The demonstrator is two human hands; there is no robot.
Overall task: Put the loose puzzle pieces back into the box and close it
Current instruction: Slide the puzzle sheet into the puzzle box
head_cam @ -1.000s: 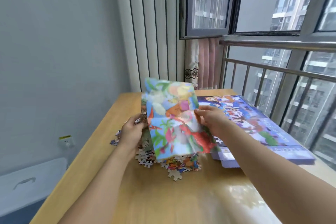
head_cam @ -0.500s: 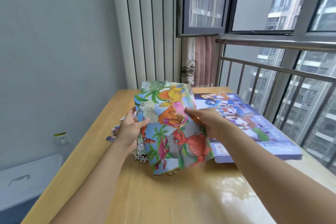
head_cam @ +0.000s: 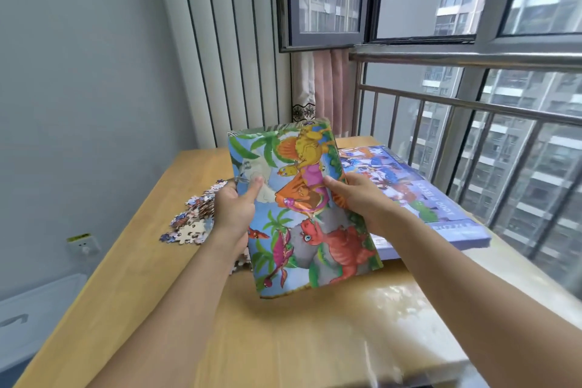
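Observation:
A colourful dinosaur picture sheet is held up over the wooden table, tilted towards me. My left hand grips its left edge, thumb on the front. My right hand grips its right edge, thumb on the picture. Loose puzzle pieces lie in a heap on the table left of my left hand; part of the heap is hidden behind the sheet. The blue puzzle box lies flat on the table's right side, printed face up.
A metal railing and windows run along the table's right side. Vertical wall panels and a curtain stand behind it. A wall socket and a white bin sit low on the left.
The sheet went from loosely folded and bent to flat and upright, its picture facing me. Both hands rose slightly with it. The pieces below it are now covered from view.

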